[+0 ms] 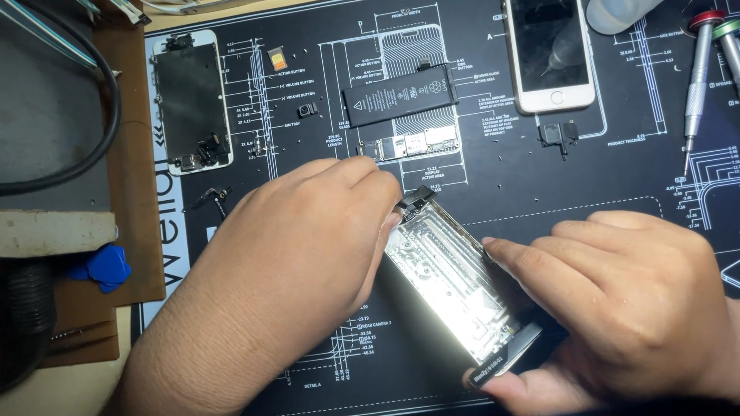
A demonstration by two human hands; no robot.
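Right hand (640, 308) is gripping the opened phone shell (455, 289) by its lower end, tilting it up off the black repair mat (539, 192). Left hand (293, 262) is curling over the shell's upper corner, fingertips pinching at a small black part there. It looks like a stripping-down step; the next move is calling for a fine, steady pinch. The shell's bare metal inside is glaring under the light. Farther back are lying a black battery (401, 94), a white screen panel (193, 100), a white phone (549, 54) and screwdrivers (697, 85).
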